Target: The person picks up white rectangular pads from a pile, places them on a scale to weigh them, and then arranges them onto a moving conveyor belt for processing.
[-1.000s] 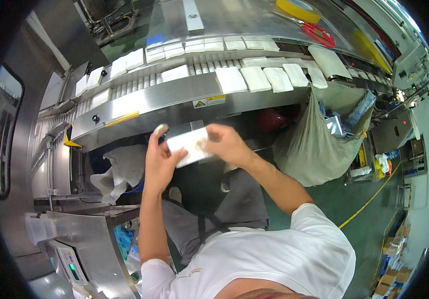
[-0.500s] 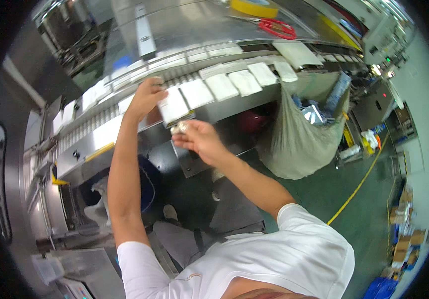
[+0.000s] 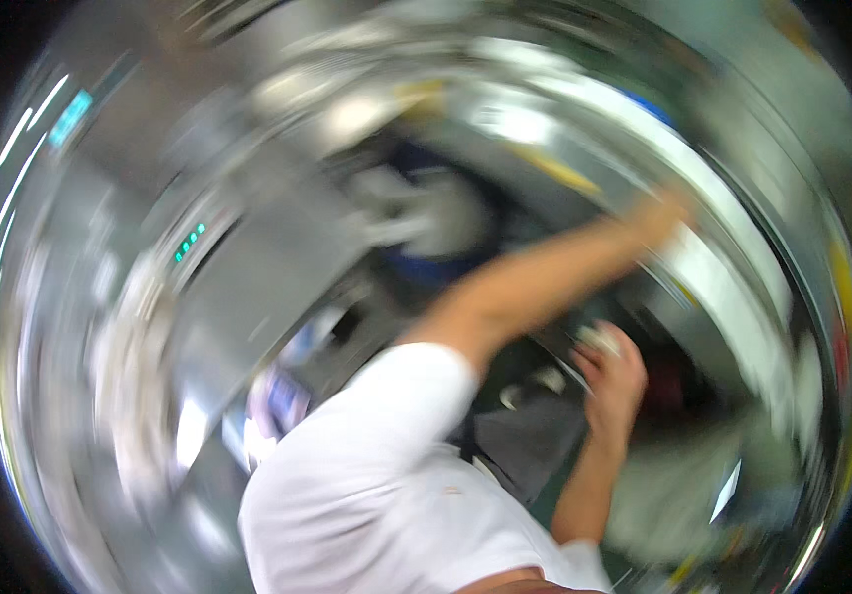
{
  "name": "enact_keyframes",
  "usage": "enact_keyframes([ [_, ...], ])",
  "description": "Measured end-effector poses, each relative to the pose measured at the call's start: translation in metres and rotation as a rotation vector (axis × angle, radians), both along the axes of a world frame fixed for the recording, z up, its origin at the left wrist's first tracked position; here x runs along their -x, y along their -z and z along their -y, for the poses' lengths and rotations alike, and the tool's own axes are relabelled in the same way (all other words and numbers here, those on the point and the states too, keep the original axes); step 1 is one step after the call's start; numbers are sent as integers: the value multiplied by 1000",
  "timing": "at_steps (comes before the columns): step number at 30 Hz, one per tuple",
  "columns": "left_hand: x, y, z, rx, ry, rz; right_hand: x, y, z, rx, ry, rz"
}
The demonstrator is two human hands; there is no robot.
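Motion smears most of the head view. My left arm reaches out to the right, and my left hand (image 3: 665, 216) is at the edge of the conveyor, next to a blurred band of white packets (image 3: 718, 262). Its fingers are too smeared to show whether they hold anything. Lower down, my right hand (image 3: 616, 374) is raised in front of my legs, apart from the conveyor. The fingers are curled closed around a small, whitish, crumpled-looking thing (image 3: 599, 341), which I cannot make out clearly.
A dark blue bin (image 3: 490, 223) with whitish plastic inside stands below the conveyor. To the left is a grey metal surface (image 3: 267, 267) beside a panel with a green display (image 3: 190, 243). A pale sack (image 3: 668, 505) hangs at the lower right.
My view has swung left, so the conveyor now lies to the right. The left hand was by a white packet on the conveyor; the right hand, still closed on the small whitish thing, was near it.
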State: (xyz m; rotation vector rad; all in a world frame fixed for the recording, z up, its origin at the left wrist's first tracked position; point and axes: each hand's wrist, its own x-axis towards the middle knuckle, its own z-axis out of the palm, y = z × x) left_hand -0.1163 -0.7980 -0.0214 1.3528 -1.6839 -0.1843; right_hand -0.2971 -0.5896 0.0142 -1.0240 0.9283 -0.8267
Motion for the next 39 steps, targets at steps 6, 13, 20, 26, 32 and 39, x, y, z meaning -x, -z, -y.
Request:
enact_keyframes([
  [6,-55,-71,-269,346,-318,-256,-48,43,-15,39,-423,41],
  [13,-177,-71,-595,-77,-1212,148,-153,17,-77,86,-819,31],
  [20,-362,-86,-759,-415,-1636,595,-192,26,-121,70,-946,-16],
  [26,-429,-79,-791,-686,-1421,607,-186,27,-116,44,-860,-101],
  [32,-449,-86,-806,-714,-1299,600,-175,35,-115,25,-816,-135],
  [39,-419,-150,-798,-364,-1504,128,-181,19,-118,78,-895,-109],
])
